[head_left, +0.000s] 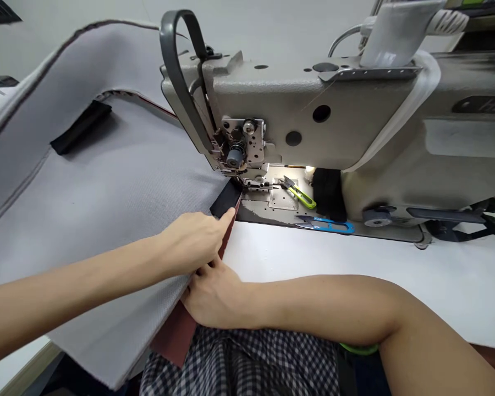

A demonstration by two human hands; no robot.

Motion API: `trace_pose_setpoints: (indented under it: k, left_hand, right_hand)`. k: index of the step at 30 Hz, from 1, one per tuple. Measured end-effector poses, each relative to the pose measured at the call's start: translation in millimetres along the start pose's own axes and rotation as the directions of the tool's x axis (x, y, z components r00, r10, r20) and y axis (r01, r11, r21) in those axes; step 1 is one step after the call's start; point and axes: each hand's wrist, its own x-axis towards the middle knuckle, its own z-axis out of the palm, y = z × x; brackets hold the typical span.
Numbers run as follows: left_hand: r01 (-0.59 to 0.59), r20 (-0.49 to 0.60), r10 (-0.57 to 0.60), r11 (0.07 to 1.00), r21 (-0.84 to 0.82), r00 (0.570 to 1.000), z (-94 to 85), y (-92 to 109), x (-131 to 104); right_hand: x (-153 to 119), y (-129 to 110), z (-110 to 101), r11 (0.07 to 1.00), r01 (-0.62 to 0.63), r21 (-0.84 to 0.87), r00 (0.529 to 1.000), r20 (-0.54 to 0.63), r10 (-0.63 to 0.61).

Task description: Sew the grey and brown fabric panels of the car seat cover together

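A large piece of grey padded fabric (140,181) lies to the left of the sewing machine (272,104), its right edge at the needle area. A short black strip (226,199) lies on that edge, its far end at the presser foot. Reddish-brown fabric (175,335) shows beneath the grey piece along the edge. My left hand (200,236) is closed at the edge, one digit stretched toward the near end of the black strip. Just below it, my right hand (216,291) grips the layered edge, its fingertips partly hidden by the fabric.
Yellow-green thread snips (300,193) lie on the machine bed, and blue snips (330,225) lie at its front edge. A black piece (329,192) sits by the machine's column. Another black strip (82,127) is on the grey fabric. The white tabletop (297,253) extends to the right.
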Motion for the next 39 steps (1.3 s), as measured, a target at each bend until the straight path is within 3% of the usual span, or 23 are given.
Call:
trace_pose_setpoints:
  k: [3, 7, 9, 13, 17, 26, 32, 39]
  left_hand:
    - [0.0, 0.092, 0.004, 0.999, -0.04, 0.996, -6.3, -6.8, -1.5]
    - [0.148, 0.154, -0.102, 0.931, -0.332, 0.983, -13.7, -6.4, 1.2]
    - [0.153, 0.178, -0.098, 0.932, -0.327, 0.979, -13.5, -8.7, 2.4]
    - [0.143, 0.155, -0.091, 0.92, -0.365, 0.984, -7.1, -17.3, 2.5]
    - [0.099, 0.122, -0.048, 0.885, -0.455, 0.991, 2.4, -23.3, 3.0]
    - [-0.042, 0.052, 0.069, 0.913, -0.406, 0.996, 17.7, -30.8, 6.1]
    - [0.021, 0.068, 0.008, 0.91, -0.414, 0.998, 13.7, -29.9, 16.6]
    - [0.029, 0.051, -0.009, 0.917, -0.398, 0.999, 8.5, -31.5, 32.2]
  right_hand:
    - [-0.2, 0.1, -1.5, 1.0, -0.013, -0.006, 1.0, -0.014, 0.013]
    - [0.3, -0.7, -1.1, 0.998, -0.04, 0.046, 0.999, 0.01, 0.039]
    - [0.4, -0.7, -1.9, 0.997, -0.038, 0.061, 0.999, 0.014, 0.037]
    - [0.4, -0.7, -3.6, 0.999, -0.036, 0.029, 0.999, -0.007, 0.037]
    - [0.4, -1.2, -3.8, 0.998, -0.037, 0.051, 0.998, 0.052, 0.034]
    - [2.2, 1.7, -7.3, 0.999, -0.01, 0.044, 0.999, 0.039, 0.008]
    - [2.6, 12.3, -7.3, 0.996, -0.023, 0.09, 0.995, 0.103, 0.014]
    - [4.3, 26.1, -2.7, 0.993, -0.068, 0.092, 0.996, 0.058, 0.063]
